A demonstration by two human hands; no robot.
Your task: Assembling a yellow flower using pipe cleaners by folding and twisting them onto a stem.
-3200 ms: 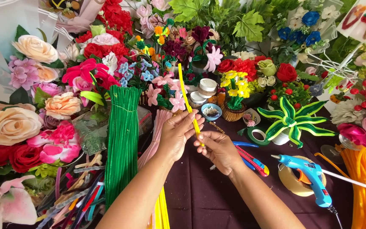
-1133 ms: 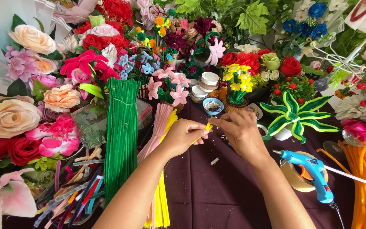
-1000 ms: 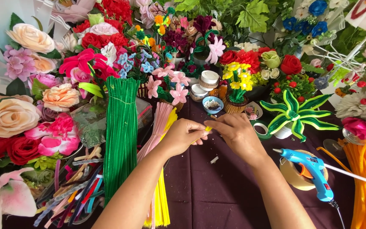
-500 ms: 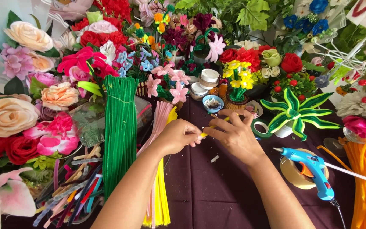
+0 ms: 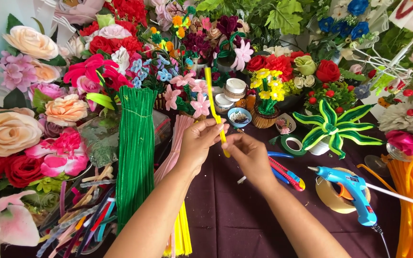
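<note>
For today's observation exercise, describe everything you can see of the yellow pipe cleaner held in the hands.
The yellow pipe cleaner is a thin, fuzzy stem, bright yellow all along. It stands nearly upright, leaning slightly, its top end reaching up in front of the flowers. The left hand pinches it near the middle; the right hand grips just beside its lower end, which pokes out below the fingers. It is held above the dark purple tablecloth, touching nothing but the hands.

Glue gun (image 5: 352, 191) right of cutter (image 5: 288, 174)
</note>
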